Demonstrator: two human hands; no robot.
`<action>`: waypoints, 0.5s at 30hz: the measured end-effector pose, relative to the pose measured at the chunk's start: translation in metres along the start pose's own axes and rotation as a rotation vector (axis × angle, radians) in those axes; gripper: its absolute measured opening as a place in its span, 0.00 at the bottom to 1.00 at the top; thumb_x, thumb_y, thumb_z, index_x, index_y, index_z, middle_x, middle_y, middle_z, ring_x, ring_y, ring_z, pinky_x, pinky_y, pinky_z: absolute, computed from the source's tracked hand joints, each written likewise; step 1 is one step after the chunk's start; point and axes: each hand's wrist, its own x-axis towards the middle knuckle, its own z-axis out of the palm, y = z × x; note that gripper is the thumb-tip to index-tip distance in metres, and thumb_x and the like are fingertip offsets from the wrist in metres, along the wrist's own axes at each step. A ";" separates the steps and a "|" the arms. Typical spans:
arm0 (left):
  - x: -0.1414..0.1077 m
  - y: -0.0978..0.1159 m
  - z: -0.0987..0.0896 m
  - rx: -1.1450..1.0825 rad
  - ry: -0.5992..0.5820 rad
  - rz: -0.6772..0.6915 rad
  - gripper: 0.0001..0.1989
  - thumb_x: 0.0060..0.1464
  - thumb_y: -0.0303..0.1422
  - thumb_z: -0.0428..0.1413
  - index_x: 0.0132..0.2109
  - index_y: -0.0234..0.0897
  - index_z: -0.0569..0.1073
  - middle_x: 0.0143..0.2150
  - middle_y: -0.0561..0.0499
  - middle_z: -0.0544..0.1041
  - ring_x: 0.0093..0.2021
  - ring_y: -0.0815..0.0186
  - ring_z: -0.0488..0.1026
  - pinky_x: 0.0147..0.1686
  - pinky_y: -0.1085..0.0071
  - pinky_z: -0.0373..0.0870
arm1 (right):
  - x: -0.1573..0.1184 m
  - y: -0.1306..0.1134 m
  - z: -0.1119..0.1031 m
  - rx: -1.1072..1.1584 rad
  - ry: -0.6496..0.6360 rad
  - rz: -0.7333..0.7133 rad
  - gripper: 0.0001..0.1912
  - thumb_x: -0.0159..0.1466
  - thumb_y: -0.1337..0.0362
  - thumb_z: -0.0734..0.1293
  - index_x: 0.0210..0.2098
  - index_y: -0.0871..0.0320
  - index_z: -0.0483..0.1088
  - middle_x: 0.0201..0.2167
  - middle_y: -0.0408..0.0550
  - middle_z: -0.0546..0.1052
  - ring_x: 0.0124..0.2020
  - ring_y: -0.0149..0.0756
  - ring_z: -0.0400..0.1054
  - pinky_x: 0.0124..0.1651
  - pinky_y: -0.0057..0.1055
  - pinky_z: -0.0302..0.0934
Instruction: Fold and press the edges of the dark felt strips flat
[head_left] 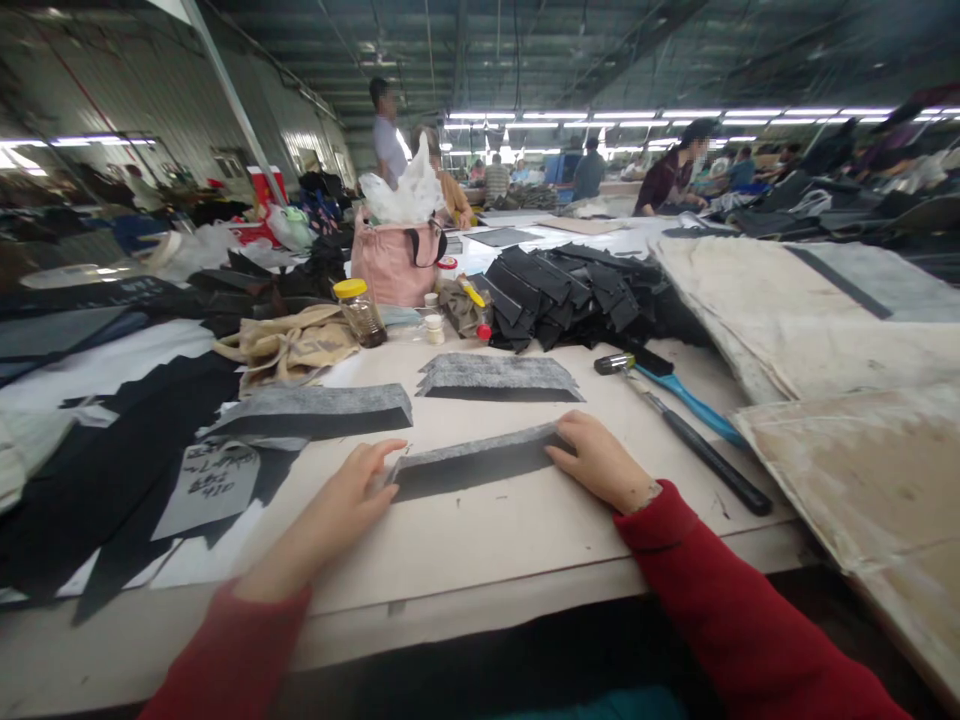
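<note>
A long grey and black fabric strip (472,468) lies across the pale board in front of me. My left hand (349,505) pinches its left end between thumb and fingers. At the strip's right end, my right hand (600,460) grips the corner with thumb and fingertips. Just beyond the strip is a stack of similar pieces (499,378), grey on top with a black edge. Another such stack (315,412) sits to the left, beyond my left hand.
Right of my right hand lie a black-handled tool (705,460) and a blue-handled brush (694,402). Behind are a yellow-lidded jar (360,315), black pieces (562,290) and a pink bag (397,262). Black fabric (142,460) covers the left side. People work farther back.
</note>
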 end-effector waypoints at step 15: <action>0.011 -0.009 -0.019 0.117 -0.287 0.152 0.16 0.55 0.41 0.46 0.47 0.45 0.72 0.42 0.50 0.66 0.42 0.63 0.65 0.45 0.70 0.62 | -0.007 0.028 -0.003 0.126 0.067 0.123 0.06 0.55 0.68 0.63 0.30 0.55 0.71 0.40 0.47 0.69 0.43 0.36 0.62 0.48 0.35 0.55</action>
